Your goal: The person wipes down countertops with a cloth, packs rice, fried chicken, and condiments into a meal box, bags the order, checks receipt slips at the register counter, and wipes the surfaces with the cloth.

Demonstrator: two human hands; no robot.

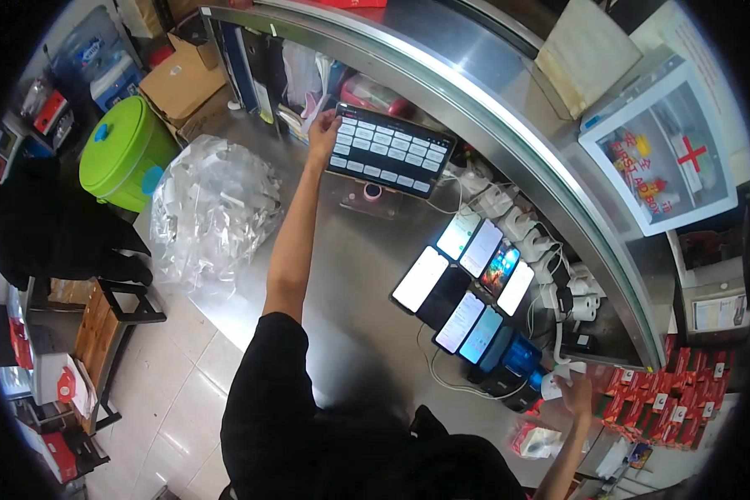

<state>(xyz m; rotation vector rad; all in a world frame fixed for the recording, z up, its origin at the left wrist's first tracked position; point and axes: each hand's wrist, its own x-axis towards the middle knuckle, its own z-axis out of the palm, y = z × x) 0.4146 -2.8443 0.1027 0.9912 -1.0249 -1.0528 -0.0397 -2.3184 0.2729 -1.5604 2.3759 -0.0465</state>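
Observation:
My left hand [324, 133] is at the left edge of a large tablet [389, 152], its fingers closed on that edge. The tablet's screen shows rows of white boxes. My right hand [577, 393] is at the lower right, its fingers bent beside a white paper roll [556, 382] near a blue and black device [508, 367]. Whether the fingers grip the paper cannot be made out. Between my hands, several phones lie in a group, among them a white-screened phone [420, 280] and one with a colourful picture [500, 267].
A clear plastic bag [212, 208] sits at the counter's left end, near a green bin [118, 154]. White chargers and cables [521, 225] line the curved metal rim [475, 92]. Red boxes [671, 392] and a first aid box [658, 150] are at the right.

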